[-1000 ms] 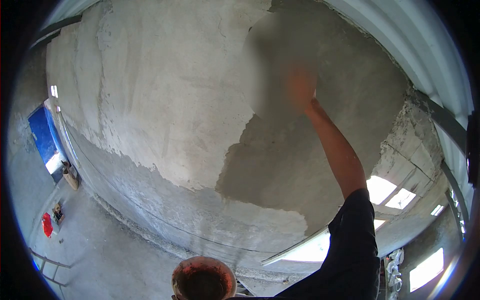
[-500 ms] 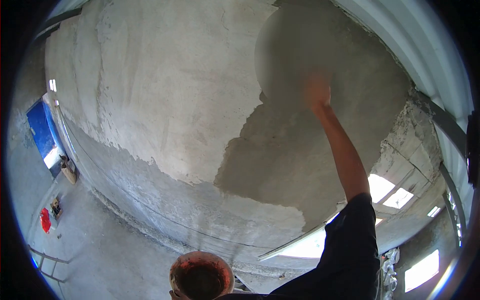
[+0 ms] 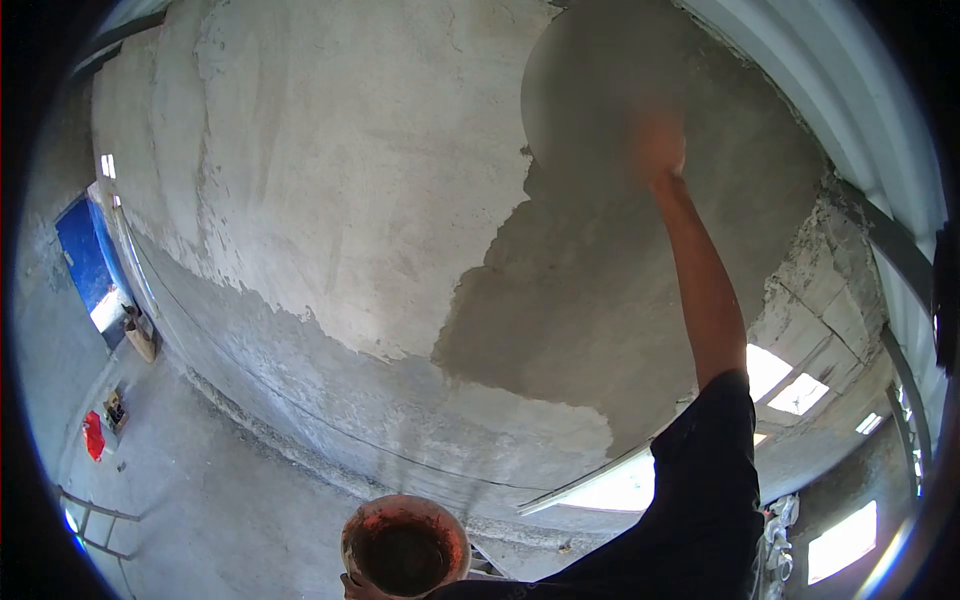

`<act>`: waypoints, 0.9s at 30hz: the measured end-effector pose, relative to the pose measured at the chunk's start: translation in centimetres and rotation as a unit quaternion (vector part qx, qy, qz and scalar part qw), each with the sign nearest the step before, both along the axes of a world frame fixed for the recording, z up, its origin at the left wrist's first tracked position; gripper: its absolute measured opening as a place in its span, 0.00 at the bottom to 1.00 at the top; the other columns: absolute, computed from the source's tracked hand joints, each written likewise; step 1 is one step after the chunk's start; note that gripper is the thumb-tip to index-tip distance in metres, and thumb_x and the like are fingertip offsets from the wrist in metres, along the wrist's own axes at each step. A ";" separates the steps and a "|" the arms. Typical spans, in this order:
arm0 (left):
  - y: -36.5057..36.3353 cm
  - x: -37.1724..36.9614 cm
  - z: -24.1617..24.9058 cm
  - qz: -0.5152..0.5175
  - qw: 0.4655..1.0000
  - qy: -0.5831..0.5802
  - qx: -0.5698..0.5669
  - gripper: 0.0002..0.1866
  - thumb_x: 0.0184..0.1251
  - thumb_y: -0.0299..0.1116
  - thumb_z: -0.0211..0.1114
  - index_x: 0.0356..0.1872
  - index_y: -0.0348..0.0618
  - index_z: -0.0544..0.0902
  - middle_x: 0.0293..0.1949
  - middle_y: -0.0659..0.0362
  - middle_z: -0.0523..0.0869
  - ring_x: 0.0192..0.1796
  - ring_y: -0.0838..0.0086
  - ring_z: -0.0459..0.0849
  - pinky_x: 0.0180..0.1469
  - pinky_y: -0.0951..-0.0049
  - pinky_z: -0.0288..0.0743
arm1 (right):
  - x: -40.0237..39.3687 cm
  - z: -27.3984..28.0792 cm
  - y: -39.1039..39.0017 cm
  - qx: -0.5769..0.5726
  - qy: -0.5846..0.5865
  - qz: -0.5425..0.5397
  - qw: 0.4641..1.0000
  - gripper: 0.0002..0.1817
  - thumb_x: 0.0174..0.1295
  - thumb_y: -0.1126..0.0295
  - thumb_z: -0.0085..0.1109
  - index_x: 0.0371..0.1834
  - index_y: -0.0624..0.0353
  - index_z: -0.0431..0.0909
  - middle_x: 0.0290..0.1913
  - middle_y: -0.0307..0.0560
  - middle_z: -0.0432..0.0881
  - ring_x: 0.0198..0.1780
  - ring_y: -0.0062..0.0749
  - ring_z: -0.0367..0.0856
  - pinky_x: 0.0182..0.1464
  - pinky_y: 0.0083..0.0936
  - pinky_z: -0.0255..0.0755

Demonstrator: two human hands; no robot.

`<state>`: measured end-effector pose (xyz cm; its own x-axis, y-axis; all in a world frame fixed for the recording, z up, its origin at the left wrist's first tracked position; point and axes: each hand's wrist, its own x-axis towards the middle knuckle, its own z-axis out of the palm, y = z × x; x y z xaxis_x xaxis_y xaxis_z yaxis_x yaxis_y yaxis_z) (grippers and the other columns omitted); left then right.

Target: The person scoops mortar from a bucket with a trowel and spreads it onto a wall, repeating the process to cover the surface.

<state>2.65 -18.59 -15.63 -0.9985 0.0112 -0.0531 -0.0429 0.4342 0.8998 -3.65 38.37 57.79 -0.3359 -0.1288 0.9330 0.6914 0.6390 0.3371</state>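
- The right hand (image 3: 660, 145) is raised high on a straight arm against the wet plaster patch (image 3: 600, 300) on the wall (image 3: 330, 180); it is blurred, so I cannot tell its grip or what it holds.
- The darker patch runs lengthwise from upper right down to lower left.
- The left hand shows only at the bottom edge, under the rusty bowl (image 3: 405, 548); its grip is hidden.
- Since a second ago, the right hand has moved up and rightwards.

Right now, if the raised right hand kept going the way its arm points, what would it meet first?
The right hand is blurred, at or against the darker wet plaster patch high on the wall; going on, it probably meets that plaster first.
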 end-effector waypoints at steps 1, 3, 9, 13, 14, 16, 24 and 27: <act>-0.3 0.1 -0.7 0.011 0.999 -0.033 0.040 0.34 0.69 0.61 0.39 0.44 0.32 0.69 0.37 0.53 0.77 0.34 0.68 0.73 0.35 0.66 0.70 | -0.4 -0.1 0.2 -0.002 0.000 -0.001 1.000 0.14 0.57 0.65 0.56 0.45 0.57 0.76 0.39 0.58 0.79 0.41 0.53 0.79 0.42 0.43 0.75; -0.2 0.0 -1.2 0.020 0.994 -0.068 0.082 0.35 0.68 0.62 0.39 0.43 0.32 0.69 0.38 0.53 0.77 0.35 0.69 0.72 0.36 0.66 0.70 | -1.3 -0.5 1.0 -0.061 -0.060 -0.048 0.995 0.14 0.57 0.67 0.56 0.46 0.57 0.76 0.41 0.56 0.80 0.42 0.52 0.79 0.43 0.42 0.75; -0.4 -0.1 -2.4 -0.014 0.996 -0.068 0.048 0.35 0.68 0.62 0.38 0.44 0.32 0.69 0.41 0.53 0.76 0.37 0.69 0.72 0.37 0.65 0.69 | 1.0 -7.2 0.1 -0.131 -0.118 -0.095 0.980 0.22 0.54 0.77 0.55 0.55 0.56 0.72 0.49 0.49 0.78 0.48 0.48 0.77 0.46 0.37 0.78; -0.9 0.1 -2.8 -0.032 0.997 -0.066 0.023 0.35 0.68 0.62 0.37 0.44 0.32 0.69 0.43 0.52 0.75 0.38 0.69 0.72 0.39 0.64 0.69 | 3.0 -9.2 -1.6 -0.103 -0.094 -0.058 0.989 0.25 0.54 0.76 0.56 0.58 0.52 0.70 0.49 0.48 0.78 0.46 0.47 0.78 0.43 0.38 0.79; -1.0 0.2 -2.9 -0.039 0.997 -0.065 0.015 0.35 0.68 0.62 0.37 0.44 0.32 0.69 0.44 0.52 0.75 0.39 0.69 0.72 0.39 0.64 0.69 | 3.4 -9.1 -1.8 -0.112 -0.083 -0.064 0.988 0.25 0.54 0.76 0.56 0.58 0.50 0.70 0.48 0.48 0.78 0.46 0.46 0.78 0.42 0.38 0.79; -1.4 0.3 -3.7 -0.065 0.994 0.008 0.088 0.35 0.68 0.63 0.36 0.43 0.32 0.69 0.44 0.52 0.74 0.39 0.70 0.71 0.39 0.64 0.69 | 3.0 -7.3 -2.9 -0.112 -0.072 -0.053 0.990 0.25 0.55 0.74 0.57 0.58 0.49 0.70 0.48 0.48 0.78 0.46 0.46 0.78 0.43 0.38 0.79; -1.2 0.2 -7.8 -0.001 0.997 0.053 0.047 0.31 0.68 0.60 0.42 0.44 0.34 0.69 0.43 0.54 0.73 0.38 0.71 0.71 0.39 0.70 0.69 | -1.0 -3.1 2.0 -0.023 -0.061 -0.040 0.997 0.12 0.56 0.70 0.56 0.43 0.58 0.77 0.37 0.54 0.81 0.43 0.48 0.79 0.42 0.40 0.77; -1.3 0.0 -5.6 -0.018 1.000 0.014 0.012 0.30 0.68 0.58 0.44 0.44 0.34 0.69 0.43 0.53 0.74 0.38 0.70 0.71 0.38 0.72 0.69 | -0.7 -3.8 1.9 0.048 -0.055 0.001 0.997 0.11 0.56 0.71 0.55 0.43 0.58 0.77 0.37 0.54 0.81 0.43 0.48 0.78 0.42 0.39 0.77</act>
